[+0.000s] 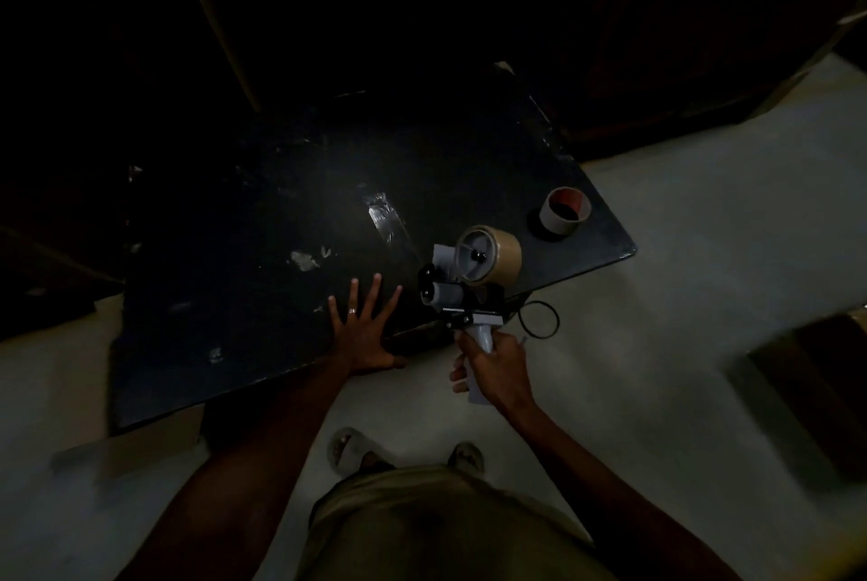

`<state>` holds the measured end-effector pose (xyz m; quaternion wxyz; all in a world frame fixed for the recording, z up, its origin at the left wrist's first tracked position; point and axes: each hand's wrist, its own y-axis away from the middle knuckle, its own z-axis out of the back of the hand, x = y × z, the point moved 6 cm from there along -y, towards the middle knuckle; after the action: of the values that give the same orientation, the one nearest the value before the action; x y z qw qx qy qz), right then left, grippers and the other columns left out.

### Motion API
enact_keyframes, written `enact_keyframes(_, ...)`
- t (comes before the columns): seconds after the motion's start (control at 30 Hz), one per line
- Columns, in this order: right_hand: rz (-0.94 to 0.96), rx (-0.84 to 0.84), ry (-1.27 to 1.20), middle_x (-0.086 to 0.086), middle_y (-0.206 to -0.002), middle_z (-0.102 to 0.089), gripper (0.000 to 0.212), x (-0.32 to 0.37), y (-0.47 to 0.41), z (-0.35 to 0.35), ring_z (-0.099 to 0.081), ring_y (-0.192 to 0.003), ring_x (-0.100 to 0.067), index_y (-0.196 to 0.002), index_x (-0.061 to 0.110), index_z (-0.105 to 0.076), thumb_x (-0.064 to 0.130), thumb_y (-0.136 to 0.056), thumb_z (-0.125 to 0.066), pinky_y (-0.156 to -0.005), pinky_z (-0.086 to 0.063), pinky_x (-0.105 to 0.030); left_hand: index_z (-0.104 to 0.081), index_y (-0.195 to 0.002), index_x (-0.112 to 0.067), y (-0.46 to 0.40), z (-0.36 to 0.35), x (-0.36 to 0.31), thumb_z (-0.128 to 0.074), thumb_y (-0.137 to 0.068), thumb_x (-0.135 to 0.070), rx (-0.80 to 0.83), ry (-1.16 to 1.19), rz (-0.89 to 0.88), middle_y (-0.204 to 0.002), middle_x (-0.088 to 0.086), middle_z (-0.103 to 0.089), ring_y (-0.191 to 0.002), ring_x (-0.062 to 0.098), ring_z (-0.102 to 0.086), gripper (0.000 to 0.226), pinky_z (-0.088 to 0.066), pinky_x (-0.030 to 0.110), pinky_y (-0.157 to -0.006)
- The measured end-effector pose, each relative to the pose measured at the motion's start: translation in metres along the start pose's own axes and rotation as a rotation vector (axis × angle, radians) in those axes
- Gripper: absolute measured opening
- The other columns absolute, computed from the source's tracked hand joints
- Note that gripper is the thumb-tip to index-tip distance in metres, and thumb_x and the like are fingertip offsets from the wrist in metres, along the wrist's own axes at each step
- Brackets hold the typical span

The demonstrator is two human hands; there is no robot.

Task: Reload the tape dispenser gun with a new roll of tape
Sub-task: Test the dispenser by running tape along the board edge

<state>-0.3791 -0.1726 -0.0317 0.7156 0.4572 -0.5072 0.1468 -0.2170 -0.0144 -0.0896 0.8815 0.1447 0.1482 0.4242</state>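
The tape gun (462, 299) is held up over the near right edge of the dark table (262, 214), a brown roll of tape (490, 254) seated on its hub; the right hand (492, 369) is wrapped around its grey handle; the left hand (363, 331) lies flat on the table edge, fingers spread wide; an empty cardboard core (563, 210) stands near the table's right corner.

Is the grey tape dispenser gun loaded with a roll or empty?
Loaded: a tan tape roll sits on the hub of the grey tape dispenser gun, held by the right hand.
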Motion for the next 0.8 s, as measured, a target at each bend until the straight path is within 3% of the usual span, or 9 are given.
enact_keyframes(0.13, 0.012, 0.050, -0.122, -0.015, -0.056, -0.060, 0.025, 0.019, -0.005, -0.014, -0.061, -0.048, -0.030, -0.075, -0.001, -0.065, 0.019, -0.089, -0.068, -0.049, -0.055, -0.041, 0.006, -0.148, -0.040, -0.004, 0.005, 0.007, -0.064, -0.054, -0.073, -0.040, 0.143, 0.019, -0.158, -0.010, 0.021, -0.145, 0.027, 0.023, 0.121, 0.010, 0.065, -0.110)
enact_keyframes(0.27, -0.036, 0.126, -0.220, -0.017, -0.060, -0.058, 0.025, 0.033, -0.015, -0.032, -0.058, -0.049, -0.027, -0.082, -0.004, -0.064, 0.020, -0.090, -0.066, -0.047, -0.049, -0.033, -0.012, -0.150, -0.034, -0.004, 0.021, 0.011, -0.044, -0.046, -0.078, -0.132, 0.386, 0.063, -0.161, -0.011, -0.007, -0.149, 0.021, 0.003, 0.117, 0.003, 0.060, -0.115)
enact_keyframes(0.37, -0.114, 0.150, -0.263, -0.014, -0.060, -0.058, 0.026, 0.039, -0.022, -0.045, -0.055, -0.049, -0.024, -0.079, -0.003, -0.065, 0.021, -0.090, -0.064, -0.047, -0.045, -0.031, -0.021, -0.149, -0.033, -0.012, 0.031, 0.023, -0.051, -0.054, -0.071, -0.219, 0.670, 0.110, -0.152, 0.001, -0.035, -0.144, 0.022, -0.024, 0.107, -0.016, 0.054, -0.117)
enact_keyframes(0.4, -0.138, 0.172, -0.272, -0.013, -0.060, -0.057, 0.027, 0.041, -0.024, -0.050, -0.054, -0.048, -0.023, -0.079, -0.002, -0.064, 0.022, -0.091, -0.063, -0.046, -0.045, -0.030, -0.022, -0.149, -0.031, -0.013, 0.037, 0.025, -0.060, -0.062, -0.062, -0.247, 0.823, 0.105, -0.148, 0.005, -0.043, -0.139, 0.021, -0.036, 0.100, -0.027, 0.049, -0.115)
enact_keyframes(0.47, -0.193, 0.224, -0.285, -0.011, -0.061, -0.056, 0.028, 0.045, -0.026, -0.060, -0.054, -0.047, -0.020, -0.081, 0.000, -0.063, 0.026, -0.091, -0.062, -0.045, -0.044, -0.027, -0.026, -0.149, -0.019, -0.014, 0.049, 0.024, -0.071, -0.077, -0.023, -0.286, 1.118, 0.114, -0.139, 0.014, -0.051, -0.123, 0.019, -0.051, 0.085, -0.043, 0.027, -0.104)
enact_keyframes(0.5, -0.221, 0.245, -0.295, -0.009, -0.061, -0.057, 0.027, 0.047, -0.028, -0.064, -0.054, -0.047, -0.018, -0.082, 0.002, -0.063, 0.027, -0.091, -0.060, -0.044, -0.044, -0.026, -0.028, -0.148, -0.014, -0.015, 0.057, 0.025, -0.069, -0.081, -0.006, -0.320, 1.195, 0.134, -0.134, 0.017, -0.054, -0.115, 0.018, -0.054, 0.079, -0.046, 0.014, -0.093)
enact_keyframes(0.57, -0.276, 0.287, -0.338, -0.007, -0.060, -0.057, 0.027, 0.051, -0.030, -0.073, -0.054, -0.046, -0.015, -0.083, 0.004, -0.062, 0.028, -0.092, -0.057, -0.041, -0.043, -0.023, -0.032, -0.146, -0.009, -0.021, 0.070, 0.029, -0.062, -0.084, 0.005, -0.374, 1.290, 0.173, -0.128, 0.020, -0.057, -0.107, 0.017, -0.056, 0.071, -0.047, 0.004, -0.077)
enact_keyframes(0.7, -0.326, 0.363, -0.410, -0.004, -0.062, -0.056, 0.028, 0.056, -0.039, -0.092, -0.053, -0.046, -0.012, -0.085, 0.005, -0.060, 0.031, -0.092, -0.053, -0.040, -0.044, -0.021, -0.038, -0.143, -0.007, -0.035, 0.092, 0.039, -0.057, -0.089, 0.001, -0.401, 1.419, 0.121, -0.129, 0.017, -0.058, -0.109, 0.017, -0.058, 0.058, -0.050, 0.010, -0.083)
enact_keyframes(0.8, -0.331, 0.411, -0.460, -0.004, -0.064, -0.054, 0.028, 0.063, -0.042, -0.105, -0.053, -0.046, -0.011, -0.084, 0.006, -0.060, 0.031, -0.093, -0.052, -0.040, -0.044, -0.020, -0.047, -0.136, -0.004, -0.045, 0.104, 0.041, -0.056, -0.090, 0.002, -0.342, 1.445, 0.021, -0.127, 0.013, -0.060, -0.113, 0.019, -0.059, 0.048, -0.050, 0.026, -0.095)
